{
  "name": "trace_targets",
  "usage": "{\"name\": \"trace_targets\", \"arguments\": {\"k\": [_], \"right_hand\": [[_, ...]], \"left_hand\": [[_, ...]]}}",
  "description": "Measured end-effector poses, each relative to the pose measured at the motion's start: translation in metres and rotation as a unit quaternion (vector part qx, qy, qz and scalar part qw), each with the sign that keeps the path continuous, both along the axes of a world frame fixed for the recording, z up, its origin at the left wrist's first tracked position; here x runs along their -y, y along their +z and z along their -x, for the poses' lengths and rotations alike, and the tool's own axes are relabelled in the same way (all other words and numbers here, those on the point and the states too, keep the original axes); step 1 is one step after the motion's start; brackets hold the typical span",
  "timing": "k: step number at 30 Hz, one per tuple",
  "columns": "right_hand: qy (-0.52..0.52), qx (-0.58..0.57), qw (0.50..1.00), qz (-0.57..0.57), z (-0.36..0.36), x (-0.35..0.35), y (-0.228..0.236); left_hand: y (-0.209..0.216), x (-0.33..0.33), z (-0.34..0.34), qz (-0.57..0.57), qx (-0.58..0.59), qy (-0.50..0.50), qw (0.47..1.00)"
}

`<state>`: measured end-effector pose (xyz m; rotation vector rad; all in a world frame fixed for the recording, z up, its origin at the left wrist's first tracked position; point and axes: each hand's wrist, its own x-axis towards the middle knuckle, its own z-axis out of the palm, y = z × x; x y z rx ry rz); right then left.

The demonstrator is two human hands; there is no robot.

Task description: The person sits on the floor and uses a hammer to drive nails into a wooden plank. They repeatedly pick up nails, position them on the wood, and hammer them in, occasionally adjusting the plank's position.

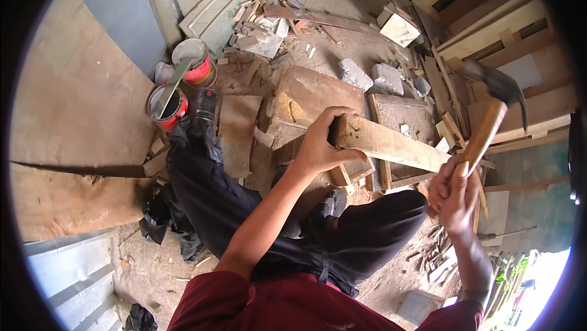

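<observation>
My left hand (324, 144) is closed around the near end of a squared wooden beam (394, 143), its thumb below and fingers over the top. Small dark marks, perhaps nails or holes, show on the beam's end. The beam slants off to the right, where its other end meets or passes behind my right hand (454, 193). That hand is wrapped round the wooden handle of a claw hammer (486, 128), held upright with its dark metal head raised above the beam. Beneath the beam lies a low wooden frame (385, 175).
A dusty wooden board (318, 95) lies ahead of my legs, with concrete chunks (386, 79) beyond it. Red paint cans (194, 65) and a black can (203, 106) stand on the left. Wood scraps (260, 28) are heaped at the back; slatted timber (507, 31) leans on the right.
</observation>
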<state>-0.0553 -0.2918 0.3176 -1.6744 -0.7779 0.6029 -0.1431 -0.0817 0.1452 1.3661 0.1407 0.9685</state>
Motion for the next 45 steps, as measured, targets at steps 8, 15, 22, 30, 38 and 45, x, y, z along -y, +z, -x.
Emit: {"name": "trace_targets", "arguments": {"k": [8, 15, 22, 30, 38, 45], "right_hand": [[0.039, 0.080, 0.986, 0.144, -0.016, -0.004, 0.019], [0.154, 0.302, 0.915, 0.221, -0.007, 0.008, -0.005], [0.051, 0.019, 0.997, -0.052, -0.008, 0.006, -0.013], [0.053, 0.034, 0.993, 0.099, 0.003, -0.001, 0.031], [0.060, -0.150, 0.969, 0.188, -0.012, 0.018, 0.020], [0.103, 0.342, 0.895, 0.267, -0.002, 0.033, -0.024]], "left_hand": [[-0.001, 0.001, 0.000, -0.013, -0.003, 0.000, 1.000], [0.002, 0.001, -0.006, -0.015, 0.042, 0.013, 0.999], [0.004, 0.000, 0.000, -0.019, 0.016, 0.001, 1.000], [-0.005, 0.005, -0.012, -0.017, 0.042, -0.005, 0.999], [-0.003, 0.005, -0.014, -0.009, 0.043, -0.023, 0.999], [0.001, 0.011, -0.017, -0.034, 0.043, 0.014, 0.998]]}}
